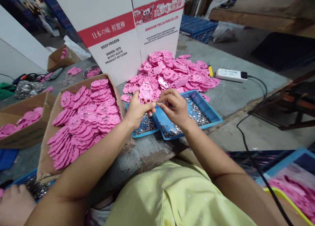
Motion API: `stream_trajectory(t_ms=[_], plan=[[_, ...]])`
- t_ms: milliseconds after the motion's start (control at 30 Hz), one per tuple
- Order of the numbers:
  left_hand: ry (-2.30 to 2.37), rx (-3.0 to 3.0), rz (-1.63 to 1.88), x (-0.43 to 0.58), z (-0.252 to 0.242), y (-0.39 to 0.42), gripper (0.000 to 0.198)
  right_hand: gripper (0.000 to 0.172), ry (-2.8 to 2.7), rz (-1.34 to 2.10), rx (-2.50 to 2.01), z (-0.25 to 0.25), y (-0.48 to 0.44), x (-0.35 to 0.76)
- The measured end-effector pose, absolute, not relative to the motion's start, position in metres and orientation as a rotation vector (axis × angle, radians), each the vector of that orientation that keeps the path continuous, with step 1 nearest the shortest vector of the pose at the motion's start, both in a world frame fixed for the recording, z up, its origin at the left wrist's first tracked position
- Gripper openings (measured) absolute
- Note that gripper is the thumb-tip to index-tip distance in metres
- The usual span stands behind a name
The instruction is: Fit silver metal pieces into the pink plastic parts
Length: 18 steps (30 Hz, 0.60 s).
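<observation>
A pink plastic piece (146, 92) is upright in my left hand (136, 110), pinched between thumb and fingers. My right hand (174, 108) is closed in a pinch at the piece's lower right edge; whatever its fingertips hold is too small to make out. Under my hands stand two blue trays (163, 133) with small shiny metal parts. Just behind them lies a heap of pink pieces (172, 70). To the left, a cardboard box (46, 147) holds stacked pink pieces (83, 121).
White carton panels (115, 35) stand behind the heap. A white power strip (231, 75) with a black cable lies at right. Another cardboard box (27, 134) is at far left. Another person's hand (16, 204) shows at the lower left, beside a tray of metal parts.
</observation>
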State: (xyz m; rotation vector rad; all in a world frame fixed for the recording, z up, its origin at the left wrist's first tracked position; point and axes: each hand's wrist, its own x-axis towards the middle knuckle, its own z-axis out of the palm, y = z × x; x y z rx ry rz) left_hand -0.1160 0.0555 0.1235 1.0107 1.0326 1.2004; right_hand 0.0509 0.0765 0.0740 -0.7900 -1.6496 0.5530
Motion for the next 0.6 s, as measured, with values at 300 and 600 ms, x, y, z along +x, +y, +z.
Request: stream_trajectory(t_ms=[300,600], plan=[[0.986,1.055,1.148,-0.116,0.126,0.054,0.047,0.020,-1.773,0.429,-0.760,0.080,0.075,0.057],[0.814,1.018,1.164,-0.111,0.131,0.049,0.079,0.030,-1.404,0.767,-0.870,0.089,0.063,0.036]])
